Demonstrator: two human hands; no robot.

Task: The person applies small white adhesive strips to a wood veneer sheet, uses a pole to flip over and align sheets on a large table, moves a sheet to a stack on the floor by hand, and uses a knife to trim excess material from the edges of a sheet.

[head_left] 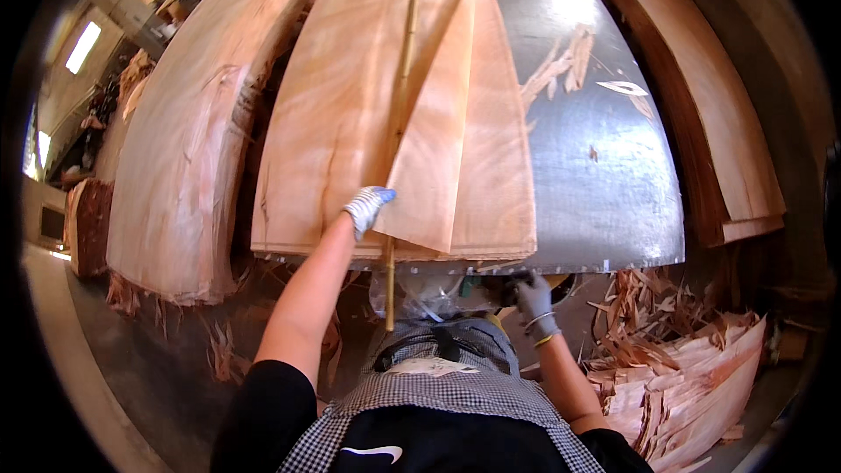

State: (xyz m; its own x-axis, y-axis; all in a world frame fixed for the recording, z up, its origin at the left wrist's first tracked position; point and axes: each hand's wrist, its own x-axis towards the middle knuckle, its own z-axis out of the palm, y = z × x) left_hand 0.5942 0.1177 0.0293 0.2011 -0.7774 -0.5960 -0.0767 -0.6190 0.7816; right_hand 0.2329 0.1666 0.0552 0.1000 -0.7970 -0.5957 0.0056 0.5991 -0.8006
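Presently at a grey metal worktop (604, 184) carrying thin wood veneer sheets (350, 96).

Left hand (368, 208): gloved, grip closed on the near edge of an angled veneer piece (455, 149) lying on top of the sheets, beside a long thin stick (399, 105). Stick runs from the far end of the sheets toward the near edge, overhanging the worktop rim and hanging past it.

Right hand (533, 298): gloved, lowered below the near rim of the worktop, at a dark object (504, 280) there. Grip state not determinable; fingers partly hidden under the rim.

Veneer sheets: laid flat on the left part of the worktop, near edges roughly flush with the rim. Right part of the worktop bare metal, with loose veneer slivers (561, 66) toward the far end.

Surroundings: tall veneer stack (188, 140) to the left, separated from the worktop by a dark gap. Second stack (718, 114) to the right, far side. Heap of torn veneer offcuts (683, 377) on the floor, near right. Scattered scraps (223, 355) on the floor, near left. Clear plastic bag (420, 293) below the rim, between the two arms. Checked apron (447, 377) on the person, near centre.
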